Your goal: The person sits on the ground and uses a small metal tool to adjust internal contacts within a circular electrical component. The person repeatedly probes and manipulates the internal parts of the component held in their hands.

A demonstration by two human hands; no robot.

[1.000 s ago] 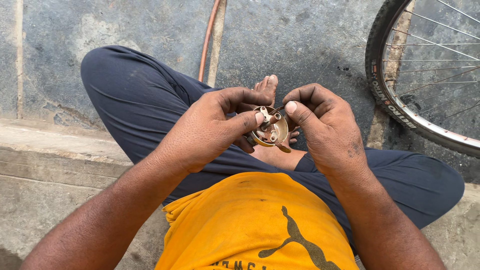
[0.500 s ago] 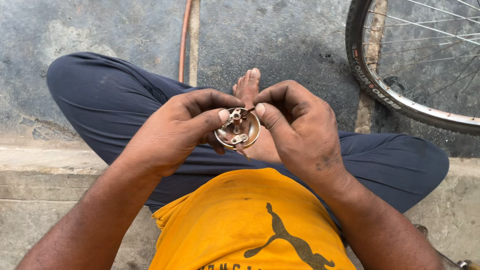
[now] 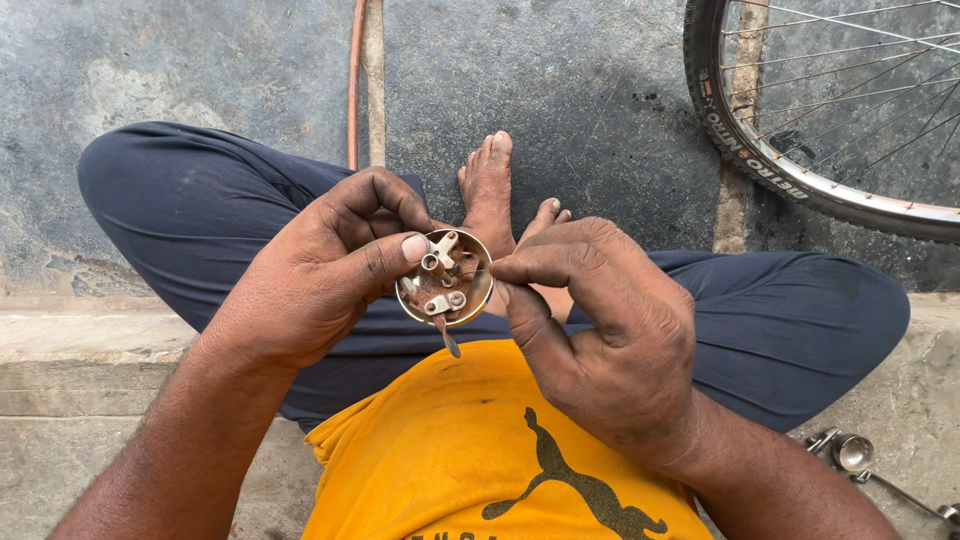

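Note:
My left hand (image 3: 335,270) holds a small round metal cup, the base of a bicycle bell (image 3: 445,280), with rusty levers and small gears inside and a thin lever sticking out below. The left thumb presses on its upper rim. My right hand (image 3: 600,330) grips the bell base from the right side, thumb and forefinger on its edge. Both hands hover above my crossed legs in dark trousers (image 3: 200,220), over my bare foot (image 3: 490,185).
A bicycle wheel (image 3: 800,170) with tyre and spokes stands at the upper right on the grey concrete floor. A thin orange hose (image 3: 355,80) runs up the floor. A shiny metal part (image 3: 850,455) lies on the step at lower right.
The view has shifted, so the hands and bell base sit lower and further left in frame. My right fingers have moved from the top of the bell base to its right edge.

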